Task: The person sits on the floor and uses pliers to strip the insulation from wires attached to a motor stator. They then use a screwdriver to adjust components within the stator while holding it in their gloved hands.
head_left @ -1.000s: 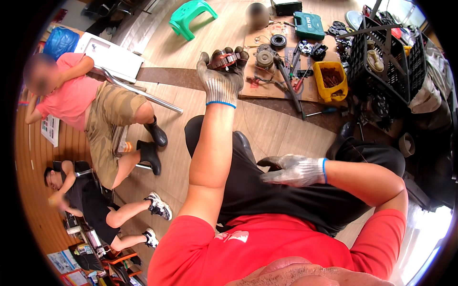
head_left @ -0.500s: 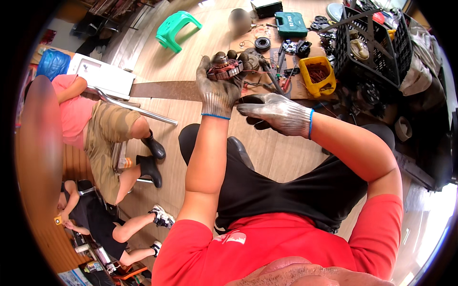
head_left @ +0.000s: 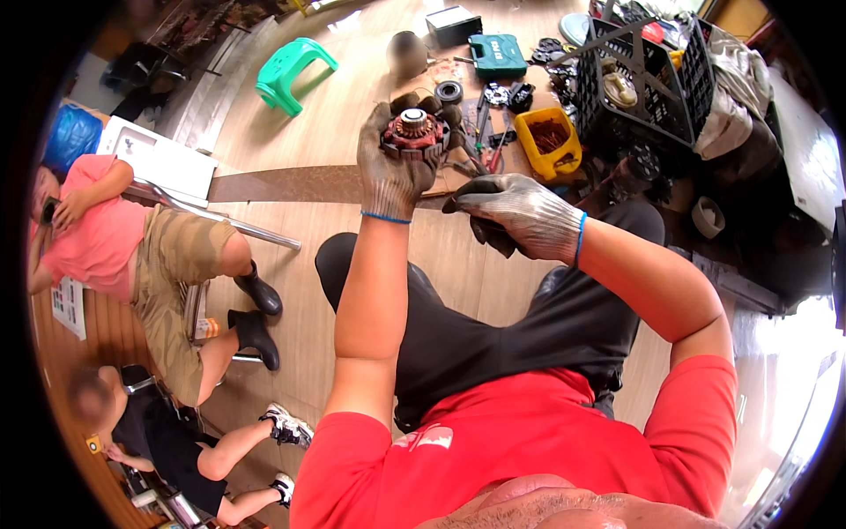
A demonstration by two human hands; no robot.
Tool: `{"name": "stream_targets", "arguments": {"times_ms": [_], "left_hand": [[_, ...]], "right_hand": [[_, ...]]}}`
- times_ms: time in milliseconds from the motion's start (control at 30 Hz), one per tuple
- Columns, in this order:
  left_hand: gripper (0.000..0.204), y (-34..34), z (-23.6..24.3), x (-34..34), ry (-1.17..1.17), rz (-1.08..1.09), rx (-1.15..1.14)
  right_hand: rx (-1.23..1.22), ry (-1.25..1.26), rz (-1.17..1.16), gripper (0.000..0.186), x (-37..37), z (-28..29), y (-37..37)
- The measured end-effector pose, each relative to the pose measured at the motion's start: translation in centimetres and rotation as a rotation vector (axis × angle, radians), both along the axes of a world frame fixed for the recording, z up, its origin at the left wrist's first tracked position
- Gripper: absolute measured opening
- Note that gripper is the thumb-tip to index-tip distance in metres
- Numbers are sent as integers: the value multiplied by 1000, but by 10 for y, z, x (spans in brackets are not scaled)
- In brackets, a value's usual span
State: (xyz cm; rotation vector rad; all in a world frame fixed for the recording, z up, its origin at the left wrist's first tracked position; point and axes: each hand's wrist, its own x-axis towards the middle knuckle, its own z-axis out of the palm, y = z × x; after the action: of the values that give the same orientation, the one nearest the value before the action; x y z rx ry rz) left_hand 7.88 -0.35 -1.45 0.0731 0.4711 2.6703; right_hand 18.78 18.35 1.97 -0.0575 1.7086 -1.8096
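The copper-wound motor part sits in the gloved left hand, shaft end up, its rim cupped by curled fingers. Supporting it from below, with the windings uncovered, seems the sound way to keep it steady. The left forearm reaches nearly straight ahead. The right hand hovers apart, elbow bent, fingers loosely curled; whether they pinch anything I cannot tell. A yellow container lies beyond.

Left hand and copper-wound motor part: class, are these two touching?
Touching. The head view shows the copper-wound motor part cradled in the gloved left hand, with the thumb and fingers around its edge.
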Motion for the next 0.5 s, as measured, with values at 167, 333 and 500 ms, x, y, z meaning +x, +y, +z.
{"name": "stream_targets", "arguments": {"times_ms": [167, 333, 500], "left_hand": [[41, 9, -1, 9, -71, 93, -29], [49, 7, -26, 32, -81, -51, 117], [50, 3, -41, 45, -76, -66, 83]], "right_hand": [[311, 790, -61, 24, 7, -26, -15], [-236, 153, -219, 25, 19, -41, -27], [16, 64, -229, 23, 50, -34, 3]]}}
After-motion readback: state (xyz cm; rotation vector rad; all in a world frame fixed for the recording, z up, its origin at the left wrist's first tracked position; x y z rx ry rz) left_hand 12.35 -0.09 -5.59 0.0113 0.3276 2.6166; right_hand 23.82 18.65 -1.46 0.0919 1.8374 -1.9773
